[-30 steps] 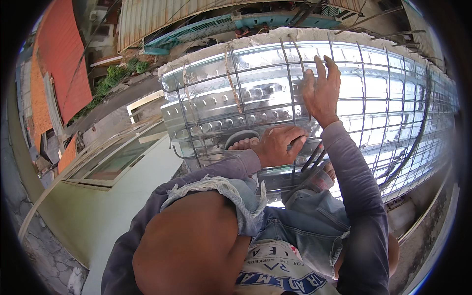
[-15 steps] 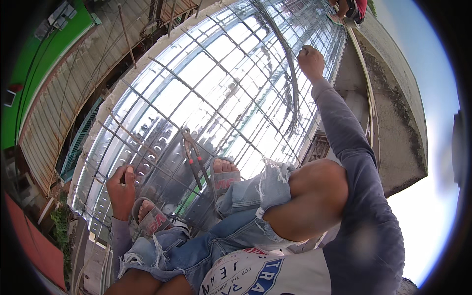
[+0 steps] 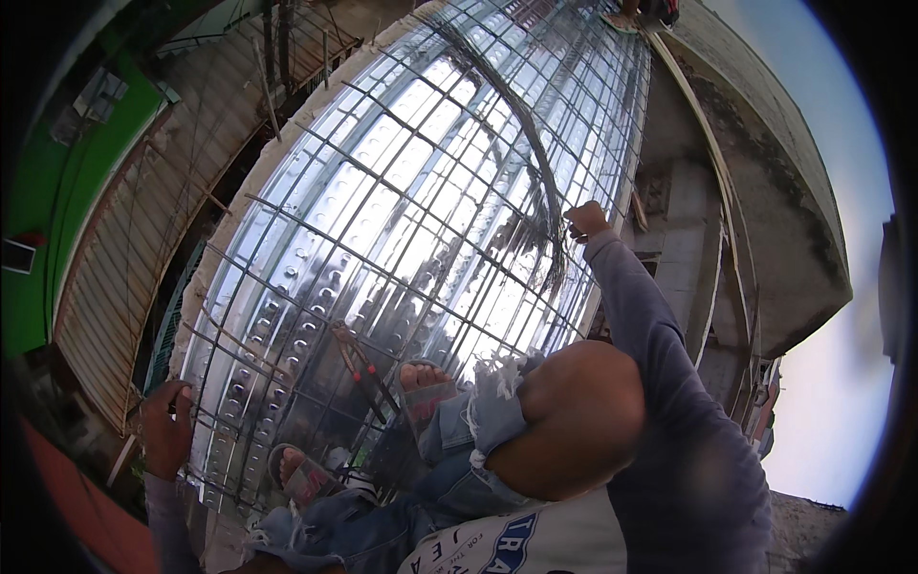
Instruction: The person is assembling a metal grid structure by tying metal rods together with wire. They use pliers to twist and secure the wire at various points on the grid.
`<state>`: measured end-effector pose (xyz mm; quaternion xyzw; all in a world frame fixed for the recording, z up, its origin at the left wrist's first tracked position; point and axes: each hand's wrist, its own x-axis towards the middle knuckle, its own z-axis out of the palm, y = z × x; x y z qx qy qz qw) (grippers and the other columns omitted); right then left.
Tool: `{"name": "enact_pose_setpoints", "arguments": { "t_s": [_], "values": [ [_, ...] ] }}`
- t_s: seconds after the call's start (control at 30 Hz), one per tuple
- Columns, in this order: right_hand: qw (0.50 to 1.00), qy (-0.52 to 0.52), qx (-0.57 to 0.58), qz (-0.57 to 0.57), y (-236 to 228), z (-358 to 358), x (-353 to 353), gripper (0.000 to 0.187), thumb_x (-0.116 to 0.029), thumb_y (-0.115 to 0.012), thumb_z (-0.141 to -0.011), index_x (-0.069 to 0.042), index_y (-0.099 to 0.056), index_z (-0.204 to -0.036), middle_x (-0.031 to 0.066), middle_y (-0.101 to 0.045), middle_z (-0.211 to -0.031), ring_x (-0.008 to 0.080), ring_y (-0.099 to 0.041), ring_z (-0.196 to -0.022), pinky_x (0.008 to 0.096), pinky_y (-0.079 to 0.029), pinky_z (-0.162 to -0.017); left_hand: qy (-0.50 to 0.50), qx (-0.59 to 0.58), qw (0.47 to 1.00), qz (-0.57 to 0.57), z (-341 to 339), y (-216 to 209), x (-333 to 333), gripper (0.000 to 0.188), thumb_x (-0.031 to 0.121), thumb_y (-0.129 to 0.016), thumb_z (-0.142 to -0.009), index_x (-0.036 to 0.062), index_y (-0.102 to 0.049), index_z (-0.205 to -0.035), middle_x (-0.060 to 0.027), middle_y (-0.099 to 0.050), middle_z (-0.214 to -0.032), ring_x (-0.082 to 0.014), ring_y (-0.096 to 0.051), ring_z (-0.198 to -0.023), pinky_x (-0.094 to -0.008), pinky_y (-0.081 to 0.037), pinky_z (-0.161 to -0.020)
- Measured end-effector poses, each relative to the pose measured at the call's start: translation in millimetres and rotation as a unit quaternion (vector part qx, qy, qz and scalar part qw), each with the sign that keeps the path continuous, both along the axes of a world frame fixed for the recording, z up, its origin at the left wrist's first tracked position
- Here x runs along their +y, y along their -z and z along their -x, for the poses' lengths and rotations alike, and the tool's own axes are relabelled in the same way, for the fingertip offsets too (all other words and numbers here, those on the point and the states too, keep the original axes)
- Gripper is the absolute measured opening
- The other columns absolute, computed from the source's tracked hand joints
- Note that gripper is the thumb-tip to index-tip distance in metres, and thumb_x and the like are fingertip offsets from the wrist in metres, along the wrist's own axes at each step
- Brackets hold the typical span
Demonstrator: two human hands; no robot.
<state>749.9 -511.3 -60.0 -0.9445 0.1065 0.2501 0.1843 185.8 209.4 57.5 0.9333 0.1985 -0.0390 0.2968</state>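
Note:
My right hand (image 3: 589, 220) is closed beside a long, thin bundle of dark tie wire (image 3: 532, 134) lying across the rebar mesh (image 3: 382, 177). What its fingers hold, if anything, is too small to make out. My left hand (image 3: 167, 429) is by the mesh's left edge, thumb and fingers drawn together. Whatever it may pinch does not show. A pair of end-cutting nippers (image 3: 356, 365) with red marks on its handles lies on the mesh in front of my feet, touched by neither hand.
Beneath the mesh lies shiny ribbed metal decking (image 3: 287, 273) that I squat on in sandals (image 3: 423, 392). A rough concrete edge (image 3: 251, 177) with rods sticking out borders the left. Beyond it is a corrugated roof (image 3: 124, 287). Another person's foot (image 3: 623, 19) shows at the far end.
My right hand has come down and nearer, toward the lower end of the wire bundle. My left hand has shifted left and down. The view has turned somewhat; the nippers remain lying.

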Motion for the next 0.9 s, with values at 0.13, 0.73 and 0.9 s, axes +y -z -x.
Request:
{"name": "enact_pose_setpoints", "arguments": {
  "t_s": [0.13, 0.73, 0.9],
  "values": [
    [0.999, 0.012, -0.040, -0.016, 19, 6, -16, 0.030, -0.019, -0.071, -0.089, 0.006, -0.067, -0.072, 0.0160, -0.068, -0.064, 0.0253, -0.068, -0.050, 0.0421, -0.051, -0.042, 0.041, 0.051, 0.997, -0.050, -5, -22, 19, 0.017, 0.014, -0.065, -0.102, -0.0019, -0.072, -0.105, -0.0194, -0.073, -0.097, -0.0387, -0.068, -0.089, -0.0466, -0.052, -0.082],
    [0.990, 0.049, 0.034, 0.131, 16, 60, -53, 0.024, -0.015, -0.057, -0.096, -0.002, -0.070, -0.080, 0.0105, -0.065, -0.065, 0.0237, -0.070, -0.059, 0.0497, -0.051, -0.050, 0.101, 0.086, 0.991, 0.017, -4, 14, 7, 0.013, 0.012, -0.069, -0.099, 0.0036, -0.073, -0.108, -0.0173, -0.075, -0.107, -0.0394, -0.070, -0.099, -0.0480, -0.053, -0.089],
    [0.965, 0.232, 0.045, -0.110, -52, 73, -47, 0.013, -0.017, -0.063, -0.099, -0.005, -0.068, -0.097, 0.0100, -0.076, -0.099, 0.0221, -0.070, -0.082, 0.0406, -0.053, -0.067, 0.096, 0.076, 0.993, -0.002, 15, 30, 16, 0.012, 0.010, -0.071, -0.097, 0.0030, -0.073, -0.106, -0.0181, -0.076, -0.105, -0.0399, -0.071, -0.099, -0.0499, -0.053, -0.090]
  ]
}}
